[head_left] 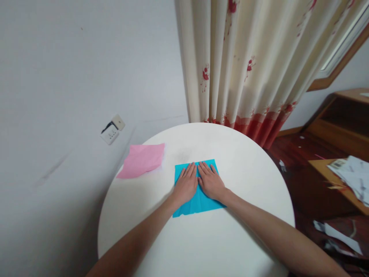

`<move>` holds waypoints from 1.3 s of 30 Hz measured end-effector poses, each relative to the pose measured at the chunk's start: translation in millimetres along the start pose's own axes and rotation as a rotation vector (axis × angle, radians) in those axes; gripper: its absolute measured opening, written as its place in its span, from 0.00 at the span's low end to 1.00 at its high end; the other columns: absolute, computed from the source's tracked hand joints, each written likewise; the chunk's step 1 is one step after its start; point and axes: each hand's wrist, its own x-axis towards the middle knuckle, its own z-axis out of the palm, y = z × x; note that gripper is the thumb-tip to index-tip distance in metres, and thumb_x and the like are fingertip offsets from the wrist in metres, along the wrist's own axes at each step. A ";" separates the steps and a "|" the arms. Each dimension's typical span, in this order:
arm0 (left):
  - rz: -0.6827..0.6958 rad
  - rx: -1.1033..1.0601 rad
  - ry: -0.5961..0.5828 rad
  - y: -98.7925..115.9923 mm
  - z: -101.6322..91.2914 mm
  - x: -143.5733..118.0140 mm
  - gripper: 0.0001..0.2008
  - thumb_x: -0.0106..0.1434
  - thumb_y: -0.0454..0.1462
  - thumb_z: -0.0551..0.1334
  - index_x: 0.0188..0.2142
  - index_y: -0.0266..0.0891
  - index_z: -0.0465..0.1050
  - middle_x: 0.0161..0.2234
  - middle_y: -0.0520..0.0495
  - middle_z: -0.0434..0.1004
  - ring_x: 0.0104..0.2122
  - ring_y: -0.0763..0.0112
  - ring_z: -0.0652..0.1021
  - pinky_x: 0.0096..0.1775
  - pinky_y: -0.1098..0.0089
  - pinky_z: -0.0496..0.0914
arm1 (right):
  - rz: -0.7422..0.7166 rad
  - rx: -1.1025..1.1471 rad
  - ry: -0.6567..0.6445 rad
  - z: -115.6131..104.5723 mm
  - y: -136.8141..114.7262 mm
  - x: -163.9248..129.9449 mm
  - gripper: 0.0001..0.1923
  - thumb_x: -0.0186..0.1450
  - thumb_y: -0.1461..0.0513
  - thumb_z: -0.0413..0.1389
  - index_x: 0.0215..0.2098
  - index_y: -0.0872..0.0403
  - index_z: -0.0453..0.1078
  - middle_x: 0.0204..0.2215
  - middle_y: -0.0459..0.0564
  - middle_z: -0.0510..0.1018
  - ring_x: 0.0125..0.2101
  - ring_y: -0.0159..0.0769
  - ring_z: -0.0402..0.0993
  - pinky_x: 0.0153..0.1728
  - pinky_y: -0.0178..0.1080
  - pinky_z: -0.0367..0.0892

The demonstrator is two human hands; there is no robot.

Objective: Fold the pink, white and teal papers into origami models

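Observation:
A blue sheet of paper (198, 202), creased down its middle, lies spread on the round white table (221, 246). Flat on its left half rests my left hand (186, 184), palm down with the fingers stretched toward the far edge. My right hand (211, 182) presses the right half in the same way, its thumb close to the left hand. Both palms touch the paper and neither hand grips it. To the left, near the table's edge, lies pink paper (144, 158) with a whitish layer showing under its right side.
A white wall with a socket (110, 134) borders the table on the left. Behind it hangs a cream and red curtain (236, 77). On the right, a low wooden surface (325, 165) carries papers (353, 175), and scraps lie on the dark floor.

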 end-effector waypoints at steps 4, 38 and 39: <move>0.027 -0.004 0.021 -5.5 4.5 -1.7 0.28 0.73 0.41 0.44 0.69 0.35 0.50 0.71 0.40 0.48 0.70 0.59 0.51 0.67 0.51 0.48 | -0.040 0.002 0.000 3.3 3.8 2.0 0.30 0.72 0.61 0.41 0.70 0.63 0.51 0.70 0.59 0.53 0.70 0.46 0.44 0.68 0.54 0.42; 0.062 0.062 -0.001 -5.4 -1.3 -8.4 0.29 0.73 0.44 0.47 0.70 0.38 0.48 0.71 0.45 0.50 0.70 0.58 0.52 0.67 0.49 0.50 | -0.046 -0.010 -0.006 0.8 15.4 8.9 0.29 0.74 0.57 0.44 0.69 0.62 0.53 0.70 0.59 0.53 0.69 0.47 0.47 0.67 0.54 0.46; 0.061 0.060 0.001 -5.5 -0.9 -8.3 0.29 0.73 0.45 0.47 0.70 0.39 0.49 0.71 0.45 0.50 0.70 0.58 0.52 0.67 0.49 0.50 | -0.047 -0.009 -0.003 0.8 16.0 9.0 0.29 0.74 0.57 0.44 0.69 0.62 0.53 0.70 0.59 0.53 0.69 0.47 0.47 0.67 0.54 0.46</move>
